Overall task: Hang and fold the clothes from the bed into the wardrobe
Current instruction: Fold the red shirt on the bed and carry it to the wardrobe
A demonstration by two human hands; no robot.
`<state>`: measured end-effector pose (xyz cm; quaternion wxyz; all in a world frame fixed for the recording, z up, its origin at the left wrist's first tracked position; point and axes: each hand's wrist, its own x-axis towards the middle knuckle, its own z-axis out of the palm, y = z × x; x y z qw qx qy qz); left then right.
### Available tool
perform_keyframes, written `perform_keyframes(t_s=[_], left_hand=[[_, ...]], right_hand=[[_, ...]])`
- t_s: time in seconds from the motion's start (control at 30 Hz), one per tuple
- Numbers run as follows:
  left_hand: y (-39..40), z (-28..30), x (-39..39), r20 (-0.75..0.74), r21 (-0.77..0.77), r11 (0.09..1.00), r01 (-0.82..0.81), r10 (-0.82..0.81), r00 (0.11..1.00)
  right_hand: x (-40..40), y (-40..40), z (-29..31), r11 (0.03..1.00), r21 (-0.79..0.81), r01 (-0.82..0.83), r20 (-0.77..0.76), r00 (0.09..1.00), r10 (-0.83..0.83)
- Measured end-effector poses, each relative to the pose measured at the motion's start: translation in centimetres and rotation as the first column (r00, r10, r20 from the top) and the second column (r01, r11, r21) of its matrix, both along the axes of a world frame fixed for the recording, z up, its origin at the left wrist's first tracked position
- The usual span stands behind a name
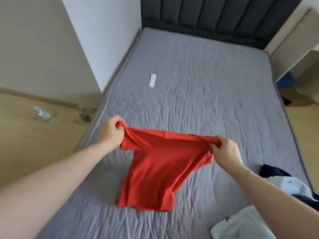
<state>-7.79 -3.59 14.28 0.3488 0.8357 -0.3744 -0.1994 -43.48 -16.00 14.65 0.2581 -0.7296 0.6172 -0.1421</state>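
- The red shirt (160, 163) hangs between our two hands above the near half of the bed (198, 75), its hem resting on the grey mattress cover.
- Our left hand (110, 131) has its fingers curled tight round one bunched shoulder; our right hand (224, 150) pinches the other shoulder the same way.
- To do this step well, we judge we should pull the shoulders level and taut, lower the shirt flat onto the cover, smooth it, and only then fold the sleeves in.
- A small white remote (152, 80) lies farther up the bed on the left, well apart from the shirt.
- More clothes (286, 187), dark and pale, are heaped at the near right edge, and a pale green towel (241, 226) lies nearer still; they crowd that corner, so laying the shirt towards the left would keep it free.
- A clear plastic bottle (43, 112) lies on the floor to the left.
- The wardrobe is not in view.
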Motion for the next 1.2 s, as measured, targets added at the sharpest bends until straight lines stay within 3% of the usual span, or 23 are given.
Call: perform_keyframes(t_s=[0.1, 0.23, 0.33, 0.43, 0.6, 0.77, 0.87, 0.97, 1.1, 1.2], left_hand=[[-4.7, 10.7, 1.6, 0.044, -0.243, 0.969, -0.052, 0.065, 0.997], [-6.8, 23.1, 3.2, 0.107, -0.422, 0.904, -0.072, 0.128, 0.986], [-6.0, 29.0, 3.8, 0.088, -0.503, 0.864, -0.035, 0.092, 0.992], [-3.8, 30.4, 4.2, 0.117, -0.480, 0.876, 0.038, 0.021, 0.993], [1.7, 23.1, 4.6, 0.188, -0.340, 0.924, 0.176, -0.117, 0.975], [9.2, 8.2, 4.3, 0.230, -0.073, 0.931, 0.357, -0.333, 0.915], [14.7, -0.9, 3.7, 0.210, 0.193, 0.884, 0.426, -0.462, 0.862], [20.0, -8.7, 2.0, 0.089, 0.398, 0.796, 0.456, -0.529, 0.844], [25.3, -16.2, -0.8, -0.088, 0.474, 0.737, 0.482, -0.505, 0.859], [27.1, -19.8, -2.6, -0.240, 0.467, 0.818, 0.336, -0.248, 0.938]], right_hand=[[2.1, -3.2, 9.3, 0.975, -0.220, 0.021, 0.118, 0.993, 0.006], [3.4, -4.8, 20.1, 0.905, -0.426, 0.020, 0.190, 0.979, 0.068], [3.2, -4.2, 25.2, 0.848, -0.529, -0.034, 0.118, 0.986, 0.113], [2.5, -2.3, 26.8, 0.824, -0.552, -0.127, 0.006, 0.988, 0.156], [0.9, 2.3, 20.5, 0.863, -0.459, -0.210, -0.085, 0.978, 0.192], [-1.0, 8.6, 6.1, 0.939, -0.168, -0.299, -0.186, 0.945, 0.267], [-1.6, 13.6, -3.8, 0.940, 0.056, -0.338, -0.237, 0.910, 0.341], [-2.2, 19.6, -12.0, 0.894, 0.299, -0.334, -0.259, 0.873, 0.413], [-3.3, 26.5, -19.0, 0.794, 0.544, -0.271, -0.228, 0.863, 0.451], [-3.8, 28.1, -21.6, 0.728, 0.654, -0.206, -0.186, 0.889, 0.418]])
